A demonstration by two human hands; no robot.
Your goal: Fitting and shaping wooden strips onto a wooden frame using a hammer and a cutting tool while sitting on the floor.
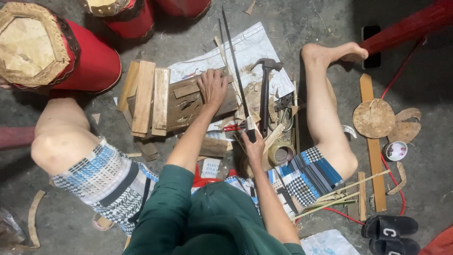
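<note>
While sat on the floor, left hand (212,87) flat, fingers spread on a wooden piece (196,101); right hand (253,144) clenched round a long blade (234,66) running toward 12 o'clock. Hammer (265,89) right beside at 1, tape roll (281,154) at 4, planks (144,97) at 9.

Soft, even overhead light falls on the scene. Shadows stay faint, corners darken, and wide-angle distortion bends the edges.

My left hand (212,87) lies palm down, fingers (207,75) spread and pointing away from me, arm stretched forward. My right hand (253,145) is nearer my body, fingers curled tight into a fist, forearm bent in close.
</note>
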